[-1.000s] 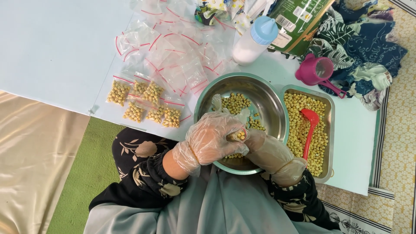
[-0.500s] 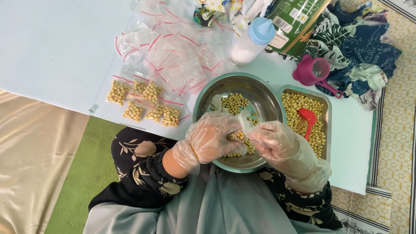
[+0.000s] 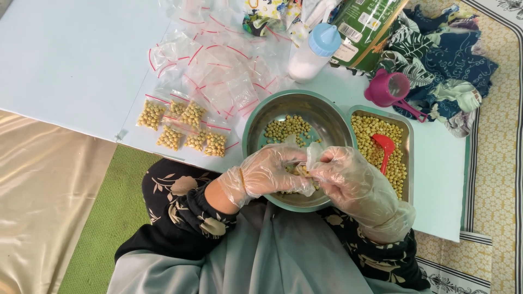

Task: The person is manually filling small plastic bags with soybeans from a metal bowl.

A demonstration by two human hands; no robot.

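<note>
Both my hands wear thin clear plastic gloves and meet over the near rim of a round metal bowl (image 3: 327, 117) that holds yellow beans. My left hand (image 3: 275, 171) and my right hand (image 3: 348, 179) together pinch a small clear zip bag (image 3: 304, 163) with beans in it, just above the bowl. A rectangular metal tray (image 3: 407, 130) full of the same beans lies right of the bowl, with a red spoon (image 3: 384, 148) resting in it.
Several filled small bags (image 3: 182, 128) lie left of the bowl, with a heap of empty clear bags (image 3: 218, 65) behind them. A white bottle with a blue cap (image 3: 313, 51), a pink scoop cup (image 3: 393, 90), a green box and a patterned cloth sit at the back.
My right hand has risen from below the bowl's rim to meet my left hand, and both now hold the small bag over the bowl.
</note>
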